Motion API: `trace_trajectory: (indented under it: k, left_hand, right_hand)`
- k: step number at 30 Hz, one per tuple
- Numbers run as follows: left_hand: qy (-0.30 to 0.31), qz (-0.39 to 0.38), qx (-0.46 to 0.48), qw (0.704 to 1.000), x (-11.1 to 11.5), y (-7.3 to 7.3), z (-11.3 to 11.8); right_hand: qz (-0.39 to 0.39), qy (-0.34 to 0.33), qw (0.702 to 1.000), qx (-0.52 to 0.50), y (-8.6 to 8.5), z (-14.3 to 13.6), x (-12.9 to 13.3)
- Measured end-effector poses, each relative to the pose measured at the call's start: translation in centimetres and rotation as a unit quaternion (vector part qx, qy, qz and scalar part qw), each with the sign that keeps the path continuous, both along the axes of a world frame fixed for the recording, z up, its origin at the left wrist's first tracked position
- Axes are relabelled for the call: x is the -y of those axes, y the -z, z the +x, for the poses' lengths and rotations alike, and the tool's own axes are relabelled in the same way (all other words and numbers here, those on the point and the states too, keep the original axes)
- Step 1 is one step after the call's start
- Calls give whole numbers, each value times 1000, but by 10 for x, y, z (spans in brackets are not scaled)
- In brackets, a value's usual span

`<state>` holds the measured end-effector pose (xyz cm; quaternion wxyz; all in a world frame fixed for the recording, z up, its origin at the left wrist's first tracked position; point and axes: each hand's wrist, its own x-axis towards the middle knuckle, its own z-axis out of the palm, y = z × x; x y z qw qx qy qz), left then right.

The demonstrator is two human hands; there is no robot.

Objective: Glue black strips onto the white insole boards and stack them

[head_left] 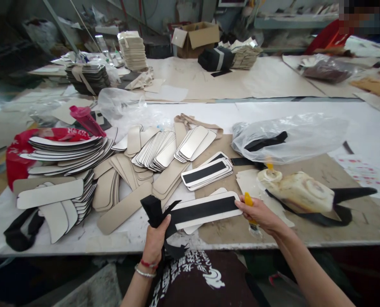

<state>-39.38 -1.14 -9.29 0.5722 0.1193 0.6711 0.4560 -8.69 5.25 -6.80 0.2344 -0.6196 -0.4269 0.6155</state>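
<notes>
My left hand is closed round a bundle of black fabric strips at the left end of a long white panel. My right hand pinches the right end of that white panel, which has a black strip along its middle. A yellow-handled tool, probably a brush, is also held in my right hand; its lower end is unclear. Beyond the panel lies a small stack of white panels with black strips. Another white panel is partly hidden beneath the held one.
Fanned panels, beige panels and a curved stack cover the left. At right are a glue-stained container with a yellow-handled brush and a plastic bag. Behind, a cardboard box and a person's red sleeve.
</notes>
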Motion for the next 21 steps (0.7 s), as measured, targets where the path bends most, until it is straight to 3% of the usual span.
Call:
trace_trajectory:
  k: [6,12,15,21]
  left_hand:
    - [-20,0,11,1000,-4,-9,4]
    - [-32,-66,107,992,-3,-13,4]
    - [-41,-103,173,979,-4,-10,5]
    - [27,-90,83,992,-26,-8,13]
  right_hand:
    - [12,25,1000,7,-3,0,1]
    - [-61,84,973,-204,7,5,1]
    - [-84,95,957,-260,16,9,-3]
    - [-67,97,976,-185,26,21,-36]
